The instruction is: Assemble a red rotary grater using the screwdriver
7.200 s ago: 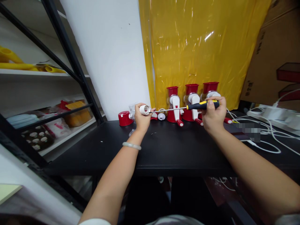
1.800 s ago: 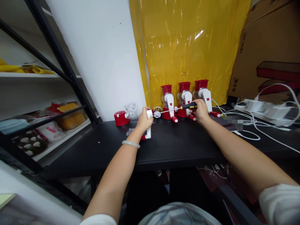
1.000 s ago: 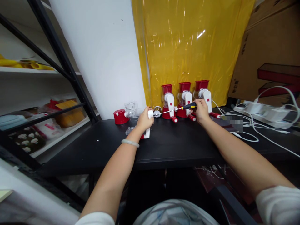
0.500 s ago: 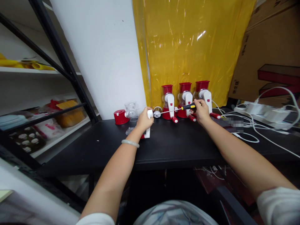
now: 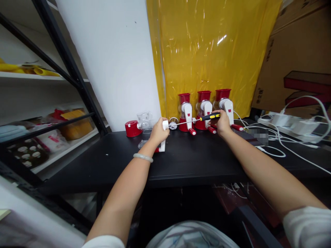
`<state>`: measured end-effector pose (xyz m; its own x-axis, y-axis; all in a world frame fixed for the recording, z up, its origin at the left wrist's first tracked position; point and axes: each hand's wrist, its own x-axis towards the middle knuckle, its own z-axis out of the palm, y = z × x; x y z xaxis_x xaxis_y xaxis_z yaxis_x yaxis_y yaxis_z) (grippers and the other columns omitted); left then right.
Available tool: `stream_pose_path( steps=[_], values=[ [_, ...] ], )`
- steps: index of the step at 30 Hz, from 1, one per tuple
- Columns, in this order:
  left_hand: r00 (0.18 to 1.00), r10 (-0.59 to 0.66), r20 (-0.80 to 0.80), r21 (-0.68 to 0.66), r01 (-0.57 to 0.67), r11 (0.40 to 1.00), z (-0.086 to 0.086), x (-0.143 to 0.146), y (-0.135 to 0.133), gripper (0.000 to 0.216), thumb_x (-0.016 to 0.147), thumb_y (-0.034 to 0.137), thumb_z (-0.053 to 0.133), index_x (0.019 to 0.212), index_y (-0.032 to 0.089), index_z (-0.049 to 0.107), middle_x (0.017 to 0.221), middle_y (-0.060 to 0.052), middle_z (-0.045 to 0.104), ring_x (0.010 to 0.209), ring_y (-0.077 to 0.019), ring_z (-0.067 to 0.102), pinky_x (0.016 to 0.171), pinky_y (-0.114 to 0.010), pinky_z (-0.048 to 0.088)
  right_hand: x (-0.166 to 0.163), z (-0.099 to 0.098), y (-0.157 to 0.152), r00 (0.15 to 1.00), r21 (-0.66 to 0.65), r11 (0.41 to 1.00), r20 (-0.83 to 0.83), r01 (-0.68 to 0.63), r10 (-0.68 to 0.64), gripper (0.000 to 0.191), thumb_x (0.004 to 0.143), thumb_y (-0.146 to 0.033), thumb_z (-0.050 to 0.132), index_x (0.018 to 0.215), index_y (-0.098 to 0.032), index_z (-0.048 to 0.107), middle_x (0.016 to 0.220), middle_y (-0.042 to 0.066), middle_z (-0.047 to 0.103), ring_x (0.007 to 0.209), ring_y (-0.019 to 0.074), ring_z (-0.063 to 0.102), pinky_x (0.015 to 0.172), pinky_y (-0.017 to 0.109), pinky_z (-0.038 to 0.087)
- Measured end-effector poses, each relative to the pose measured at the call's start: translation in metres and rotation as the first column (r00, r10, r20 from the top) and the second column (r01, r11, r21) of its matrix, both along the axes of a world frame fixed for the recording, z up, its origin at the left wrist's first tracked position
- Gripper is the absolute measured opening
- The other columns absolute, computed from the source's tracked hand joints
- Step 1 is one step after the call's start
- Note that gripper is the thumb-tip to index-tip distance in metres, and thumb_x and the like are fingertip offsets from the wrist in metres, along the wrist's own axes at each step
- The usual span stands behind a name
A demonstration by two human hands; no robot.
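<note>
My left hand [image 5: 157, 131] is closed around a white crank handle [image 5: 162, 146], whose red grip shows below the fingers. In my right hand [image 5: 222, 122] is a screwdriver [image 5: 210, 117] with a black and yellow handle. Its thin metal shaft points left, and the tip reaches the white part at my left fingers; whether it sits in a screw is too small to tell. A metal grater drum [image 5: 173, 123] stands just behind the shaft. Left of my left hand are a red base [image 5: 133, 128] and a clear plastic body [image 5: 144, 120].
Three assembled red and white rotary graters [image 5: 184, 112] stand along the yellow plastic sheet [image 5: 207, 44]. White cables and a power strip [image 5: 292, 129] lie at the right, before a cardboard box [image 5: 302, 51]. A black-framed shelf [image 5: 74, 79] rises on the left of the black table [image 5: 186, 162].
The screwdriver's handle has turned and tilted up slightly, and my right fingers have shifted on it. My left hand keeps the crank handle in nearly the same place.
</note>
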<state>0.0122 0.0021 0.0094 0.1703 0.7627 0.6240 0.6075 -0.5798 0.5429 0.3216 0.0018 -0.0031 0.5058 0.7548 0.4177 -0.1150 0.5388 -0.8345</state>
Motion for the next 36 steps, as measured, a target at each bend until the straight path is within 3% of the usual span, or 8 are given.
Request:
stream_pose_path(
  steps=[4, 8, 20, 27, 32, 36],
  values=[
    [1.0, -0.002, 0.011, 0.001, 0.002, 1.0, 0.0003, -0.0003, 0.0005, 0.045, 0.069, 0.007, 0.059, 0.111, 0.023, 0.055, 0.094, -0.004, 0.07, 0.083, -0.0217, 0.069, 0.077, -0.033, 0.054, 0.0021, -0.0013, 0.0024, 0.999, 0.01, 0.999, -0.024, -0.033, 0.033, 0.019, 0.084, -0.037, 0.046, 0.083, -0.022, 0.058, 0.066, -0.002, 0.059, 0.041, 0.0107, 0.054, 0.04, 0.025, 0.05],
    [1.0, 0.013, -0.011, 0.002, -0.013, 1.0, 0.0009, -0.0002, -0.001, 0.044, 0.07, 0.008, 0.059, 0.111, 0.023, 0.056, 0.093, -0.004, 0.07, 0.082, -0.0213, 0.069, 0.075, -0.032, 0.054, 0.0026, -0.0012, 0.0033, 1.0, 0.032, 0.999, 0.018, 0.003, -0.004, 0.017, 0.079, -0.037, 0.051, 0.082, -0.021, 0.057, 0.069, -0.002, 0.059, 0.042, 0.0095, 0.054, 0.039, 0.023, 0.049],
    [1.0, -0.001, 0.014, 0.003, 0.001, 1.0, 0.0016, -0.002, -0.0011, 0.044, 0.07, 0.008, 0.058, 0.111, 0.024, 0.055, 0.089, -0.002, 0.069, 0.082, -0.0209, 0.07, 0.076, -0.032, 0.055, 0.0012, -0.0007, -0.0005, 0.997, 0.029, 1.0, 0.074, -0.003, 0.001, 0.037, 0.077, -0.056, 0.069, 0.083, -0.022, 0.054, 0.053, -0.007, 0.053, 0.033, 0.0084, 0.047, 0.032, 0.019, 0.037],
    [1.0, 0.011, 0.008, -0.008, -0.011, 1.0, 0.0029, -0.0015, -0.0026, 0.044, 0.07, 0.008, 0.058, 0.111, 0.023, 0.055, 0.089, -0.002, 0.069, 0.081, -0.0206, 0.07, 0.076, -0.031, 0.055, -0.001, -0.0001, -0.0035, 0.993, -0.021, 0.999, 0.117, 0.033, -0.03, 0.04, 0.084, -0.063, 0.058, 0.081, -0.023, 0.054, 0.046, -0.006, 0.049, 0.033, 0.0102, 0.046, 0.032, 0.02, 0.036],
    [1.0, 0.003, 0.015, -0.018, -0.003, 1.0, 0.0029, -0.0016, -0.0029, 0.046, 0.07, 0.007, 0.059, 0.113, 0.023, 0.055, 0.087, -0.002, 0.069, 0.079, -0.0201, 0.07, 0.076, -0.031, 0.055, -0.0008, 0.0003, 0.0008, 0.998, -0.021, 0.998, -0.007, -0.055, 0.055, 0.029, 0.085, -0.051, 0.048, 0.082, -0.023, 0.053, 0.061, -0.003, 0.059, 0.042, 0.012, 0.055, 0.038, 0.023, 0.046],
    [0.999, -0.001, 0.034, -0.017, 0.001, 1.0, 0.0022, -0.0026, -0.0013, 0.046, 0.069, 0.007, 0.059, 0.112, 0.023, 0.055, 0.086, -0.001, 0.069, 0.079, -0.0198, 0.069, 0.077, -0.031, 0.055, 0.0009, -0.0005, 0.0017, 0.995, -0.008, 0.995, -0.001, -0.097, 0.097, 0.02, 0.077, -0.042, 0.052, 0.083, -0.023, 0.053, 0.067, -0.004, 0.06, 0.042, 0.0106, 0.054, 0.04, 0.024, 0.048]
  ],
)
